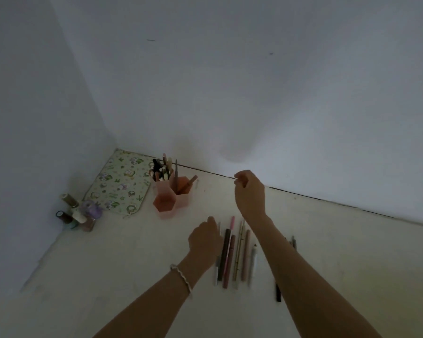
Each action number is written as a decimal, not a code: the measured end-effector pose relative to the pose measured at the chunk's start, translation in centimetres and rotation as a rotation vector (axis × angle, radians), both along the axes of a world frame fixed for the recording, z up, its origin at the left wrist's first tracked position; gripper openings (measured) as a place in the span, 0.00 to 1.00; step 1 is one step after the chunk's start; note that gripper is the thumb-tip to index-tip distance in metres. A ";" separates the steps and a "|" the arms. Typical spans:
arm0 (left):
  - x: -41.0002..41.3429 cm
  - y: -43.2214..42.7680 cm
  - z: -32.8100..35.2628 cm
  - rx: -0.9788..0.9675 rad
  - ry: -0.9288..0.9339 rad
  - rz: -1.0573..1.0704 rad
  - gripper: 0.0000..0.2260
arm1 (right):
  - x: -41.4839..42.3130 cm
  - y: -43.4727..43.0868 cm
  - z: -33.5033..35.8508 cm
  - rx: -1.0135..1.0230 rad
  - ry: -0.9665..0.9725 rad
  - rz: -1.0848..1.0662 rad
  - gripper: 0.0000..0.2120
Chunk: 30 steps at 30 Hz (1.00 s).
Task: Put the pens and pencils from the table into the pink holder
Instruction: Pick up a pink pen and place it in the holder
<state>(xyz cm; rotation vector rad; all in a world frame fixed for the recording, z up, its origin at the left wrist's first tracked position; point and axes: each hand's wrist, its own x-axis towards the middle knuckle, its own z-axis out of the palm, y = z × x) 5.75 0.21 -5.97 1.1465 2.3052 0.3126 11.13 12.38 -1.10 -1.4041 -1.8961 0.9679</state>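
A row of pens (232, 254) lies on the desk (340, 252), just right of the left hand (204, 237). The holder (171, 198) stands left of the right hand (249, 193), with pens in it. A mat (122, 184) lies further left, and little bottles (80, 213) stand beside it.

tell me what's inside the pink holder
Pink holder: back cell crammed with pens, right cell holds two pencils, front cell looks empty. Their lower ends are hidden by the walls.
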 end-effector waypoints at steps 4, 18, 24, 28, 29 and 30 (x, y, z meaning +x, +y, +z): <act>1.1 0.2 -1.5 -0.014 0.061 0.002 0.18 | 2.6 0.3 -1.1 -0.103 -0.227 0.038 0.12; -5.9 2.2 8.7 0.673 -0.098 0.109 0.08 | 1.9 -3.2 -6.3 -0.010 -0.849 0.122 0.10; -11.3 2.0 10.2 0.952 -0.004 0.214 0.30 | -0.8 0.2 0.1 0.143 -0.386 -0.032 0.14; -12.8 2.3 8.9 0.859 0.212 0.089 0.26 | -2.5 0.2 4.3 0.162 0.081 -0.073 0.12; -12.7 2.3 8.5 0.827 0.271 0.046 0.23 | -2.9 0.0 5.0 0.176 0.145 -0.082 0.12; -12.7 2.3 8.0 0.802 0.365 -0.006 0.21 | -3.2 -0.3 5.5 0.180 0.195 -0.086 0.11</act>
